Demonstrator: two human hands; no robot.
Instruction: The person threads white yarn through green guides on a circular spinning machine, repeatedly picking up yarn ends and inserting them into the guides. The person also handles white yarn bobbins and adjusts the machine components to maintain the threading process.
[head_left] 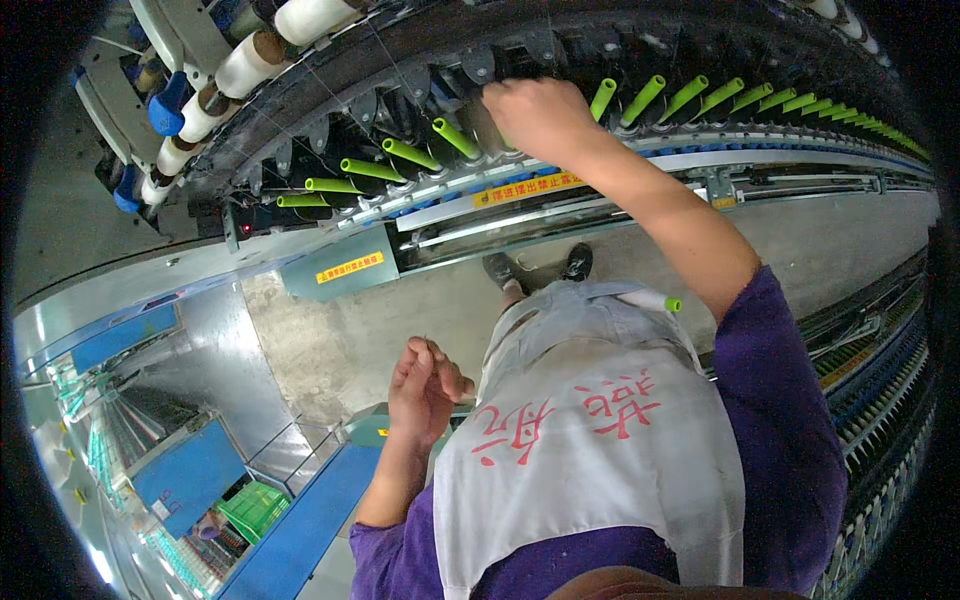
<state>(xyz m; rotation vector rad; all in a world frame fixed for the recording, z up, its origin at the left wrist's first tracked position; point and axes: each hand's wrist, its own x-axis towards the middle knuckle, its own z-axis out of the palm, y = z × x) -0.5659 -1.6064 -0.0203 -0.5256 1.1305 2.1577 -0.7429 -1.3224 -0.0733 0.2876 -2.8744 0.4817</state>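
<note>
Far up and left of the left hand, white spools (248,65) are sitting in a slanting line. Nearer, above that hand, green tubes (410,154) are leaning in a row, ending just left of the right hand. The left hand (425,385) is hanging well below them, its forearm rising from the lower edge, fingers bending inward with the thumb close to their tips; whether it is pinching anything thin, I cannot tell. The right hand (540,120) is resting at the row, its bare forearm slanting up and left, its back facing up and knuckles bending; its fingertips are hiding, so I cannot tell their grip. Below it, a white apron (570,365) is hanging.
</note>
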